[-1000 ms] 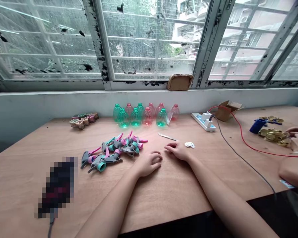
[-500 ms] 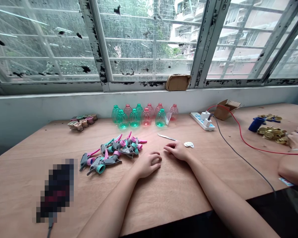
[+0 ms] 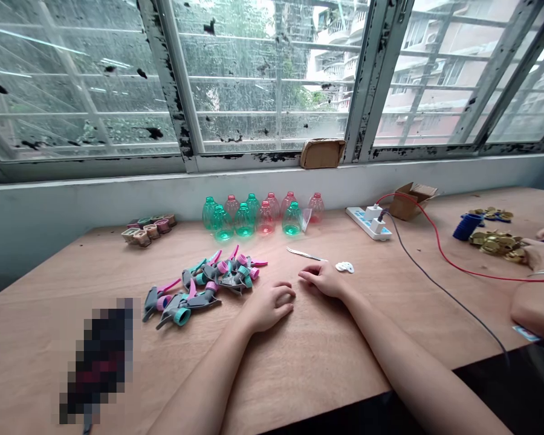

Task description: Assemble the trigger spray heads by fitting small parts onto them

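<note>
My left hand rests on the wooden table, its fingers loosely bent and the thumb apart from them, holding nothing. To its left lies a pile of grey spray bottle trigger heads with pink and teal triggers and collars. My right hand also lies on the table, empty, with relaxed fingers and a gap by the thumb. Just beyond it are metal tweezers, partly hidden by the hand, and several small white discs. Clear green bottles and clear red bottles stand upright behind.
Small containers sit at the back left, and a pixelated dark object lies at the front left. A power strip trails cables rightward beside a cardboard box. Another person's hands are near gold-coloured parts.
The view has shifted slightly, so the tabletop things at left appear a little lower. Both my hands stay resting in the same places.
</note>
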The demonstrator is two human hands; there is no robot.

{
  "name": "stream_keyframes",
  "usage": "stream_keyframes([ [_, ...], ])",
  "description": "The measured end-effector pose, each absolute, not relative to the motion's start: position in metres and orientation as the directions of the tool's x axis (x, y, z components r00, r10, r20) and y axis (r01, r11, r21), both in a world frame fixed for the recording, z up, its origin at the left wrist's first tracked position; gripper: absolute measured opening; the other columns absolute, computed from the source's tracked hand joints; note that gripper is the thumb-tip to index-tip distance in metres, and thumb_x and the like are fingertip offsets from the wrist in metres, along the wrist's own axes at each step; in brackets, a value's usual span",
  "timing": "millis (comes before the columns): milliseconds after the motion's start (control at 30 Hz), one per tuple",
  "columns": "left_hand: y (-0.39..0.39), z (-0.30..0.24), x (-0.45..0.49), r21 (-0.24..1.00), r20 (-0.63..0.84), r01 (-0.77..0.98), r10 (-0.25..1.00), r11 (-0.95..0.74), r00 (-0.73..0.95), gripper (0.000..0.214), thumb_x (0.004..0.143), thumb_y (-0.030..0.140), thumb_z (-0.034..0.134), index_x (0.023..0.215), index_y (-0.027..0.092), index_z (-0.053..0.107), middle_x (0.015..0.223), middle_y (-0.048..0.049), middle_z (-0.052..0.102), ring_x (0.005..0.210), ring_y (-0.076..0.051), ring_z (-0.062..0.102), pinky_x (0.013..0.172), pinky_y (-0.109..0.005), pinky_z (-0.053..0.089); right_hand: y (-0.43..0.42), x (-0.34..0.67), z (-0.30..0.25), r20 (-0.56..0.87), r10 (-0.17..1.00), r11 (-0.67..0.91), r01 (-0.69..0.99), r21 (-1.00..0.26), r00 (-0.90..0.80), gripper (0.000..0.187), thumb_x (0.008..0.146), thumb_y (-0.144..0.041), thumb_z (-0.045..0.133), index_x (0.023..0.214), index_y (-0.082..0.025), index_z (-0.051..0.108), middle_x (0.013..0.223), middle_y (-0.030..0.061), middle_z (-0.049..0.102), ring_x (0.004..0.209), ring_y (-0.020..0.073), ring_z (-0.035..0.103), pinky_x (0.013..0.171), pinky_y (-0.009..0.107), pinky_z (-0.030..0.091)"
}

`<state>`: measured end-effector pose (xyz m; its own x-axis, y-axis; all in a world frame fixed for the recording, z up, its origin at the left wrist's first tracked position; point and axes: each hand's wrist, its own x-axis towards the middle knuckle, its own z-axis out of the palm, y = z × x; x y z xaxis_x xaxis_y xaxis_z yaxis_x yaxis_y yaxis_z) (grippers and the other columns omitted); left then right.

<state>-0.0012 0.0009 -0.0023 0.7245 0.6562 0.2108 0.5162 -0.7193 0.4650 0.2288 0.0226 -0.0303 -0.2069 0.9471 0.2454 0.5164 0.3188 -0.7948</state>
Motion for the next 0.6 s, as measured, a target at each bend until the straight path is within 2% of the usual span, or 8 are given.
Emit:
stream_keyframes([
  [233,-0.002,0.001,0.000,0.413,0.246,0.489,0.612,-0.768,0.752,0.022,0.084,0.025,0.055,0.104,0.024,0.066,0.117,-0.0032,0.062,0.106,-0.020,0.057,0.094,-0.032,0.044,0.022,0.228,-0.030,0.240,0.952,0.306,0.533,-0.789,-0.191,0.031,0.082,-0.041,0.054,0.074,-0.015,0.069,0.062,0.0013,0.064,0.057,0.0130,0.054,0.054,0.022,0.040],
  [333,-0.006,0.004,0.003,0.337,0.267,0.444,0.536,-0.830,0.801,0.025,0.086,0.020,0.050,0.104,0.023,0.066,0.111,-0.0040,0.064,0.100,-0.020,0.059,0.088,-0.031,0.046,0.022,0.229,-0.029,0.248,0.946,0.323,0.530,-0.784,-0.209,0.031,0.083,-0.041,0.053,0.073,-0.015,0.069,0.062,0.0012,0.064,0.057,0.0127,0.054,0.054,0.022,0.040],
  [433,-0.008,0.012,0.003,0.234,0.338,0.416,0.474,-0.879,0.813,0.031,0.084,0.014,0.048,0.107,0.025,0.065,0.109,-0.0037,0.065,0.101,-0.020,0.057,0.090,-0.033,0.044,0.021,0.229,-0.028,0.247,0.946,0.322,0.529,-0.785,-0.210,0.031,0.083,-0.041,0.054,0.073,-0.015,0.069,0.062,0.0012,0.064,0.057,0.0128,0.054,0.055,0.022,0.041],
  [500,-0.007,0.017,-0.001,0.175,0.436,0.497,0.520,-0.850,0.734,0.034,0.084,0.012,0.046,0.110,0.025,0.064,0.108,-0.0049,0.065,0.103,-0.022,0.055,0.092,-0.037,0.042,0.021,0.229,-0.028,0.242,0.948,0.315,0.531,-0.787,-0.205,0.032,0.083,-0.042,0.054,0.074,-0.015,0.069,0.061,0.0012,0.064,0.056,0.0130,0.054,0.054,0.022,0.040],
  [600,-0.003,0.025,-0.011,0.144,0.559,0.745,0.675,-0.652,0.482,0.035,0.084,0.016,0.047,0.115,0.022,0.061,0.113,-0.0082,0.062,0.107,-0.025,0.051,0.094,-0.041,0.040,0.021,0.228,-0.029,0.236,0.953,0.303,0.538,-0.787,-0.191,0.033,0.083,-0.043,0.054,0.074,-0.015,0.069,0.061,0.0015,0.064,0.056,0.0132,0.054,0.053,0.022,0.040],
])
